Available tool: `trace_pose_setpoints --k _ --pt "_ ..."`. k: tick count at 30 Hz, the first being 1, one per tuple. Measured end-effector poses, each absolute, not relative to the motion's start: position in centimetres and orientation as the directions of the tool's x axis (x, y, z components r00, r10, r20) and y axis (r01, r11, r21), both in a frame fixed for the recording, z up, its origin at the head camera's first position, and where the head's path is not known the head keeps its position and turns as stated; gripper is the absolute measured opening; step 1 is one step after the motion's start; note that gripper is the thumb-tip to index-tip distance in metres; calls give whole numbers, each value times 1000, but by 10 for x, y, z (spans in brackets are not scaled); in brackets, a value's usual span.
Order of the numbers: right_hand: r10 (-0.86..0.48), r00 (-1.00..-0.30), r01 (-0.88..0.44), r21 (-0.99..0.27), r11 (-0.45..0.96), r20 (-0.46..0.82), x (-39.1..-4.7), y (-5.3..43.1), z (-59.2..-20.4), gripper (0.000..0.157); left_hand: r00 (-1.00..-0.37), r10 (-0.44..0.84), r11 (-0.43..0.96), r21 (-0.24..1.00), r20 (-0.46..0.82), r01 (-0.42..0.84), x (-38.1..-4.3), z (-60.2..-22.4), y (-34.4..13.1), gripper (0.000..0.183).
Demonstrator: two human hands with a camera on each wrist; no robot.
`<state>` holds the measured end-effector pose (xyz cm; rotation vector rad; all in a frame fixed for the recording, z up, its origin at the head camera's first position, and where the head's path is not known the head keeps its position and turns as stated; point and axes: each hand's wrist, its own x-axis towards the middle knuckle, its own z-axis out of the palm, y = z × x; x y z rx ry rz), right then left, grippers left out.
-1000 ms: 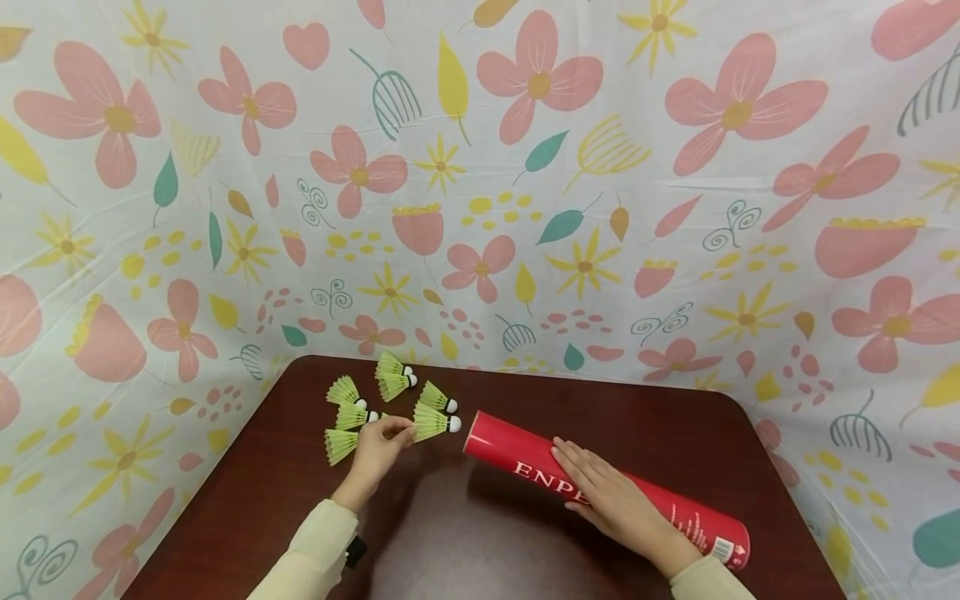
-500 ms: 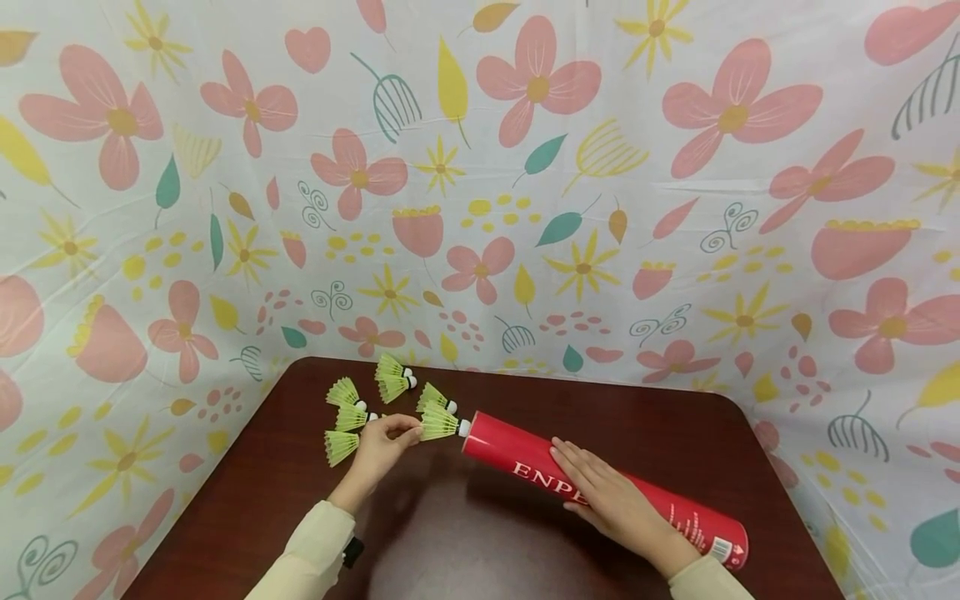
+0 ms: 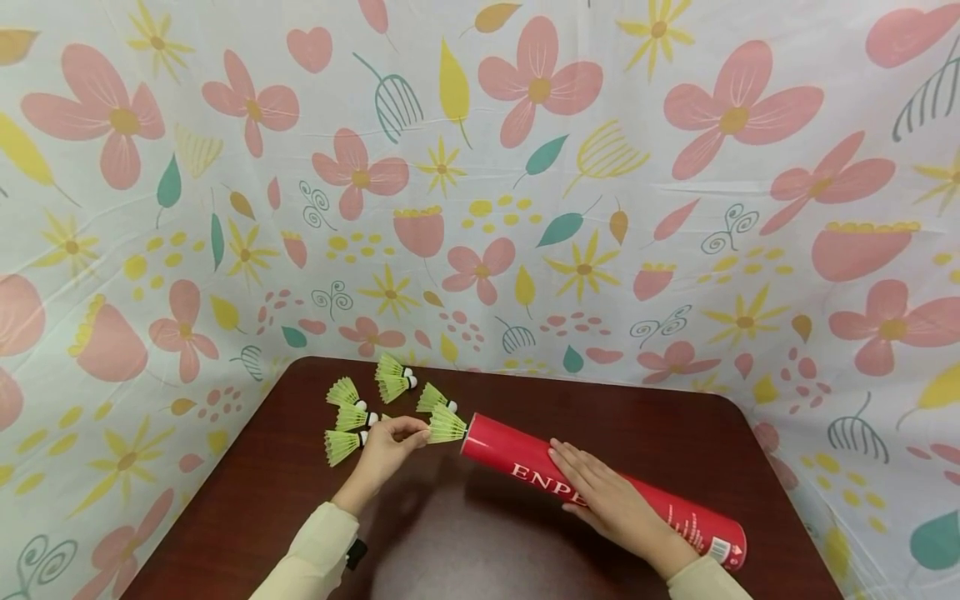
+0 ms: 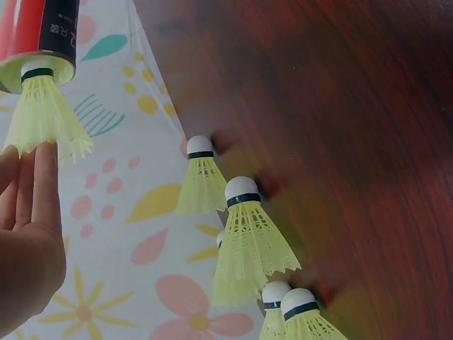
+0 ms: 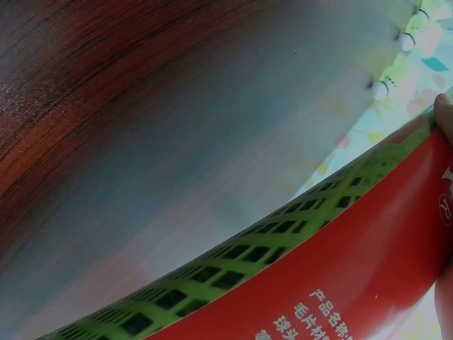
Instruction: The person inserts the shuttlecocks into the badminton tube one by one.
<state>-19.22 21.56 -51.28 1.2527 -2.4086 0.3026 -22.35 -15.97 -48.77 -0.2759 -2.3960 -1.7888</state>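
My left hand (image 3: 386, 457) pinches the skirt edge of a yellow shuttlecock (image 3: 447, 425) between thumb and fingertips. In the left wrist view this shuttlecock (image 4: 44, 117) has its white cork inside the mouth of a red tube (image 4: 21, 32), with the skirt still outside. The red tube (image 3: 510, 448), printed with white letters, lies slantwise on the table, its mouth toward the left hand. Across the tube's middle rests my right hand (image 3: 611, 504), fingers extended along its top. A green patterned band on the tube (image 5: 255, 248) shows in the right wrist view.
Several yellow shuttlecocks lie loose at the table's back left, among them one shuttlecock (image 3: 435, 400) just behind the held one and another shuttlecock (image 3: 342, 446) left of the left hand. A flowered cloth (image 3: 480, 208) hangs behind the dark wooden table (image 3: 615, 408).
My left hand has moved right with the shuttlecock, and its cork has gone from outside the tube into the mouth. The right hand and the tube have hardly moved.
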Motion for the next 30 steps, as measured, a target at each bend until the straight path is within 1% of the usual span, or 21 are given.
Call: trace_pose_setpoints --k 7,14,20,25,27,30 --pt "-734 -506 -825 -8 564 452 -192 214 -511 74 -973 85 254 939 217 231 -223 -489 -156 6" --pt "-738 -495 -830 1 558 458 -192 212 -511 73 -945 147 279 904 292 323 -224 -490 -150 5" --pt "-746 -467 -841 23 541 474 -193 211 -512 71 -945 171 285 905 278 317 -225 -489 -146 5" --pt "-743 -473 -838 20 545 474 -191 212 -510 72 -939 173 295 894 297 337 -225 -488 -144 4" --pt "-741 -482 -832 20 554 467 -190 212 -509 72 -943 165 306 894 290 328 -226 -488 -142 5" --pt "-743 -478 -834 24 551 468 -189 212 -508 72 -948 155 313 896 278 314 -226 -488 -140 6"
